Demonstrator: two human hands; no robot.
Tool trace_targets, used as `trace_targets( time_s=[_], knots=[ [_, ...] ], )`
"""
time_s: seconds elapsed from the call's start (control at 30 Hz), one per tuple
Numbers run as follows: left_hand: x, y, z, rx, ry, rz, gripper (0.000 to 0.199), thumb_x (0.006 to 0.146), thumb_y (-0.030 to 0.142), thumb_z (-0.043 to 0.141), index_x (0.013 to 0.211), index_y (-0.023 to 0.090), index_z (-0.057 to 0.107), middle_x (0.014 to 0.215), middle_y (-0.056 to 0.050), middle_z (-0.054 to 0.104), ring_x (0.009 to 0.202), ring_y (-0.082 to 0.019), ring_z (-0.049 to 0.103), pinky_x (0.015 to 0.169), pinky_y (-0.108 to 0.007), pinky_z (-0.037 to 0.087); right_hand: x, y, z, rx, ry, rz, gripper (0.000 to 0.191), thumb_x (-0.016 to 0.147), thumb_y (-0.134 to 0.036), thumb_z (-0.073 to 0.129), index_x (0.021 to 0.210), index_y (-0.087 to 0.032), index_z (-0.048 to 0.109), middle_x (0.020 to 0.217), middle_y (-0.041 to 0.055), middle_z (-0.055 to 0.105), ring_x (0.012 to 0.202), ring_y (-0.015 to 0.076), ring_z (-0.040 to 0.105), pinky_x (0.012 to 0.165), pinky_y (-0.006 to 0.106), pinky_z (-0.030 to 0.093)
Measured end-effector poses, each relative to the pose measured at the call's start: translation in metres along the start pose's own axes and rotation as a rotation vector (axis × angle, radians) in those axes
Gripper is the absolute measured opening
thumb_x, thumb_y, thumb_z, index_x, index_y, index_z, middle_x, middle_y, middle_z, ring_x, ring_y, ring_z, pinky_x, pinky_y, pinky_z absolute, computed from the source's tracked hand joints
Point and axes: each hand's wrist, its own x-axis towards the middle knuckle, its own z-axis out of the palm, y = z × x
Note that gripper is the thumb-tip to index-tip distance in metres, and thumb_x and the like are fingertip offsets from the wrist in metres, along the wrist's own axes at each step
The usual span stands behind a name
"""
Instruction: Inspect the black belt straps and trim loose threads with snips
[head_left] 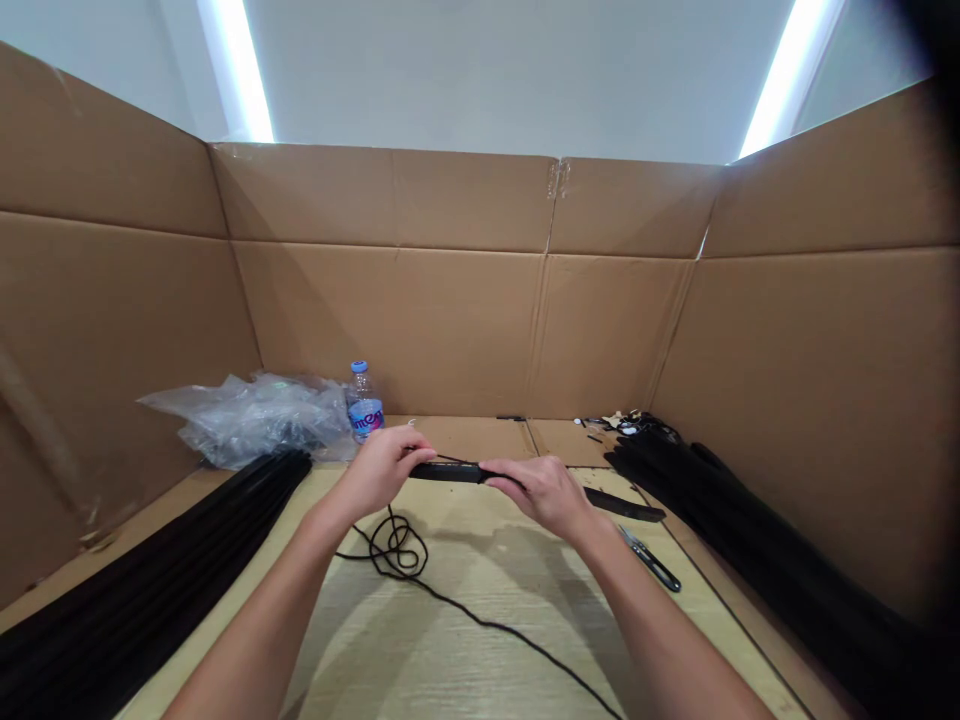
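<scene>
The strip [448, 473] was black, like the left bundle [176, 555] and right bundle [750, 550]; the cord [484, 622] blackish brown. The tabletop [420, 650] was pale yellow with wood grain, the cardboard [465, 320] tan, the plastic [262, 412] whitish. The bottle [365, 398] had a blue cap [360, 367] and a purple-blue label [366, 416].

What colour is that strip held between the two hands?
The strip is black; it shows in the head view, the only one here.

Crumpled clear plastic sheeting [259, 418] sits centre-left, beside a blue-capped plastic bottle [366, 408]; lower centre, a thin black cord [485, 624] lies on the pale wooden table [405, 665], left of a slim silver-and-black cutter [654, 563].
</scene>
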Motion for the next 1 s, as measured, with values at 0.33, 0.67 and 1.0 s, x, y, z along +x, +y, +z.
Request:
trace_targets(
  time_s=[0.33,0.67,1.0],
  knots=[
    [-0.011,-0.009,0.018,-0.459,-0.148,-0.149,0.018,0.073,0.032,0.062,0.076,0.015,0.066,0.077,-0.002,0.065,0.075,-0.014,0.056,0.072,-0.023,0.044,0.003,-0.016,-0.02,0.193,0.122,-0.095,0.03,0.093,-0.04,0.048,0.115,-0.026,0.064,0.107,0.0032,0.07,0.083,0.0164,0.068,0.074,0.024,0.047],
    [-0.012,0.052,0.059,-0.979,0.052,-0.096,0.031,0.075,0.037,0.069,0.093,0.012,0.064,0.072,-0.001,0.059,0.064,-0.009,0.05,0.059,-0.018,0.041,0.005,-0.03,-0.027,0.554,0.308,0.022,0.027,0.087,-0.036,0.058,0.104,-0.017,0.066,0.06,0.0006,0.063,0.049,0.0111,0.054,0.05,0.021,0.042],
    [-0.016,0.06,0.055,-1.053,0.237,-0.069,0.028,0.073,0.033,0.072,0.093,0.014,0.067,0.087,-0.005,0.069,0.082,-0.015,0.061,0.076,-0.022,0.049,0.007,-0.052,-0.026,0.746,0.326,0.05,0.025,0.089,-0.034,0.056,0.107,-0.018,0.056,0.057,-0.0018,0.059,0.047,0.0092,0.052,0.044,0.018,0.038]
  ],
)
